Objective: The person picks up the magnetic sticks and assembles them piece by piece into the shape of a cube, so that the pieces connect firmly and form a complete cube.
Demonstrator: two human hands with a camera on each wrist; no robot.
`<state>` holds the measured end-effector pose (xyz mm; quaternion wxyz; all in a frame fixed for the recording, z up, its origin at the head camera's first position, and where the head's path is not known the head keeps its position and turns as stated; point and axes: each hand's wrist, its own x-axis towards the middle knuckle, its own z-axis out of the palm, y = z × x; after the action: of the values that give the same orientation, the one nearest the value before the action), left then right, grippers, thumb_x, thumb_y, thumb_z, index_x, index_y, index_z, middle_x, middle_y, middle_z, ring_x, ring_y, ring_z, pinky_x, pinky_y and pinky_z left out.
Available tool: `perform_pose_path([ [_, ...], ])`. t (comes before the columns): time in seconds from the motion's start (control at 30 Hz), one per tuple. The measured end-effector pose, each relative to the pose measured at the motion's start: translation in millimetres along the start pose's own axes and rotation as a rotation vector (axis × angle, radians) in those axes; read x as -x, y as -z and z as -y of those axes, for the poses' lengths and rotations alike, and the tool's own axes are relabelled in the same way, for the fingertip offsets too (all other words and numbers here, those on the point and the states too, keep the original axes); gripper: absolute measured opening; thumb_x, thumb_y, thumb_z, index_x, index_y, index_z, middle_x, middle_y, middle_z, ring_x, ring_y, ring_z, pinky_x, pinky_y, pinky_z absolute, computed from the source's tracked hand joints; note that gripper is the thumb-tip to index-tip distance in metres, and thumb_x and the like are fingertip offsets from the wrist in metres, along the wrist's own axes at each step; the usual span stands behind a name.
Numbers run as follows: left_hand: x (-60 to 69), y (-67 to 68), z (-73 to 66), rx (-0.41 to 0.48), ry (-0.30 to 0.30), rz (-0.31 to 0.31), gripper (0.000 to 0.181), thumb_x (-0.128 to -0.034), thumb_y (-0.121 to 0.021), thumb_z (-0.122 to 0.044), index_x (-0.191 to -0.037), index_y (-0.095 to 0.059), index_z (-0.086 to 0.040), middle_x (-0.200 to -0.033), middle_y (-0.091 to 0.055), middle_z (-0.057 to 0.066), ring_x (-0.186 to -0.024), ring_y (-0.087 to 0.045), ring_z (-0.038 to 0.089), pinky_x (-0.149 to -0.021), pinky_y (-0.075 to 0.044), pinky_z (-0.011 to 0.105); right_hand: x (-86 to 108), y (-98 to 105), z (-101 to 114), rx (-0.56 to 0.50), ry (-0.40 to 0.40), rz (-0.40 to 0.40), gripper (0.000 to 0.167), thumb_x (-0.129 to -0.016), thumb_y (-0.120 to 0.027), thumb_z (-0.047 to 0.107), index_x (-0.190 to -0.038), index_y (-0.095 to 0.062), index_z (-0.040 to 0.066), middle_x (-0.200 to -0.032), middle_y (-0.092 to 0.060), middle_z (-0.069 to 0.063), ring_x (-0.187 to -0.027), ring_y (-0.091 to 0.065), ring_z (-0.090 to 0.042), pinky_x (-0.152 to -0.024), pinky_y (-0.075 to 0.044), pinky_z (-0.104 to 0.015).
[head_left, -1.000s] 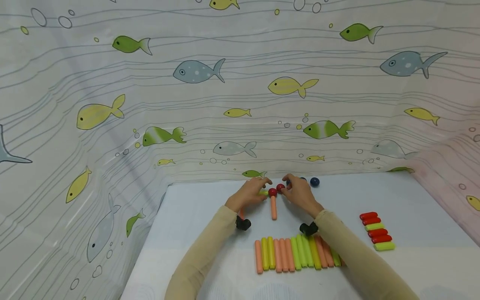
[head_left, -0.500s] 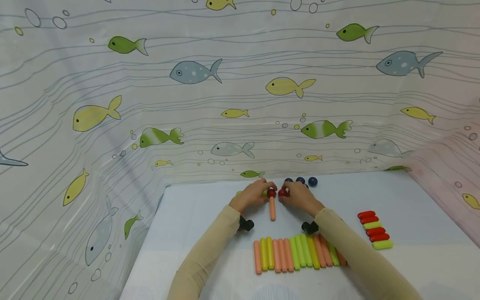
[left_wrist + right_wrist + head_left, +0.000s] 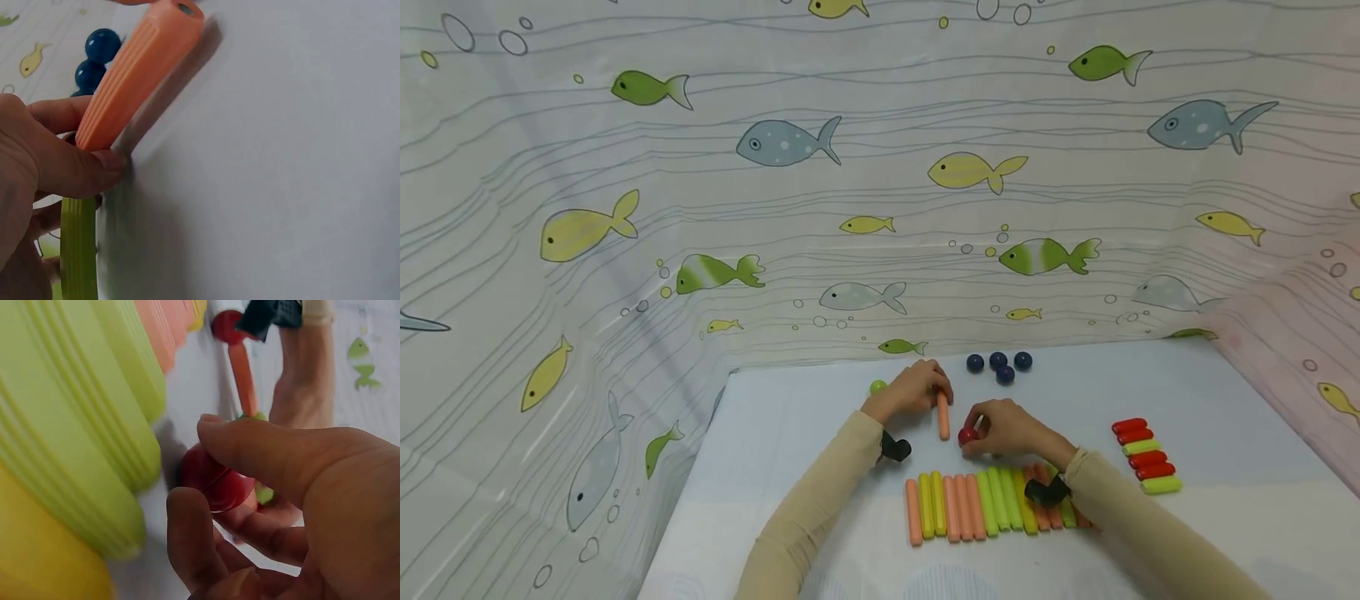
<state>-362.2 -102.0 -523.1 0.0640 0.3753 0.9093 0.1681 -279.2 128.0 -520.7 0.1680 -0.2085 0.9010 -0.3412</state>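
Note:
In the head view my left hand (image 3: 916,387) grips the joint at the far end of an orange stick (image 3: 943,418), its fingers covering the red ball there. The left wrist view has the thumb over that joint, between the orange stick (image 3: 140,75) and a light green stick (image 3: 79,250). My right hand (image 3: 1011,429) pinches a separate red ball (image 3: 967,435) to the right of the orange stick's near end. Up close, the ball (image 3: 219,481) sits between thumb and forefinger. A green ball (image 3: 878,387) lies beyond my left wrist.
Several dark blue balls (image 3: 997,361) lie at the back. A row of orange, yellow and green sticks (image 3: 966,507) lies in front, partly beneath my right wrist. Short red and green pieces (image 3: 1146,458) form a column at right. Another red ball (image 3: 226,326) joins an orange stick (image 3: 242,378).
My right hand has come back from the far side toward the stick row with its red ball, uncovering the blue balls. My left fingers have closed over the joint's red ball.

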Motion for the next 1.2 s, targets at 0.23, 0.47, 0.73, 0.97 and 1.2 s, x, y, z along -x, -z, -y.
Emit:
perform_pose_path([
  [0.23, 1.5, 1.8, 5.0, 0.145, 0.030, 0.004, 0.024, -0.0928, -0.072, -0.002, -0.104, -0.082, -0.020, -0.122, -0.066, 0.003, -0.118, -0.055, 0.020, -0.104, -0.046, 0.040, 1.0, -18.4, 10.7, -0.067, 0.011, -0.007, 0.033, -0.088, -0.088, 0.035, -0.102, -0.072, 0.009, -0.076, -0.066, 0.002, -0.060, -0.060, -0.011, -0.056, -0.046, -0.025],
  [0.47, 1.2, 1.3, 8.0, 0.184, 0.013, -0.005, 0.026, -0.0921, -0.070, 0.003, -0.104, -0.083, -0.017, -0.120, -0.068, 0.003, -0.117, -0.057, 0.020, -0.105, -0.045, 0.038, -3.3, -26.7, 12.9, -0.098, -0.045, -0.053, 0.037, -0.089, -0.086, 0.040, -0.099, -0.070, 0.008, -0.073, -0.065, 0.001, -0.056, -0.061, -0.013, -0.054, -0.045, -0.027],
  [0.73, 0.7, 0.5, 7.4, 0.191, 0.026, -0.024, 0.034, -0.0884, -0.071, 0.007, -0.106, -0.085, -0.018, -0.118, -0.070, 0.002, -0.117, -0.059, 0.018, -0.106, -0.046, 0.034, -5.5, -30.2, 16.8, -0.107, -0.073, -0.053, 0.037, -0.090, -0.084, 0.046, -0.095, -0.072, 0.011, -0.073, -0.067, 0.001, -0.059, -0.062, -0.013, -0.055, -0.045, -0.027],
  [0.97, -0.3, -0.6, 4.6, 0.146, 0.043, -0.029, 0.035, -0.0893, -0.071, 0.007, -0.107, -0.086, -0.019, -0.123, -0.069, 0.005, -0.119, -0.060, 0.021, -0.108, -0.047, 0.035, -1.8, -28.5, 19.8, -0.117, -0.053, -0.044, 0.034, -0.093, -0.081, 0.045, -0.091, -0.074, 0.012, -0.071, -0.067, 0.001, -0.058, -0.060, -0.012, -0.053, -0.043, -0.026],
  [1.2, 0.9, 0.5, 1.4, 0.131, 0.022, -0.052, 0.031, -0.0895, -0.072, 0.007, -0.103, -0.086, -0.017, -0.119, -0.070, 0.007, -0.117, -0.062, 0.021, -0.104, -0.050, 0.033, 0.4, -25.8, 19.3, -0.143, -0.062, -0.037, 0.034, -0.094, -0.080, 0.045, -0.093, -0.075, 0.011, -0.074, -0.069, 0.001, -0.060, -0.063, -0.013, -0.055, -0.046, -0.028],
])
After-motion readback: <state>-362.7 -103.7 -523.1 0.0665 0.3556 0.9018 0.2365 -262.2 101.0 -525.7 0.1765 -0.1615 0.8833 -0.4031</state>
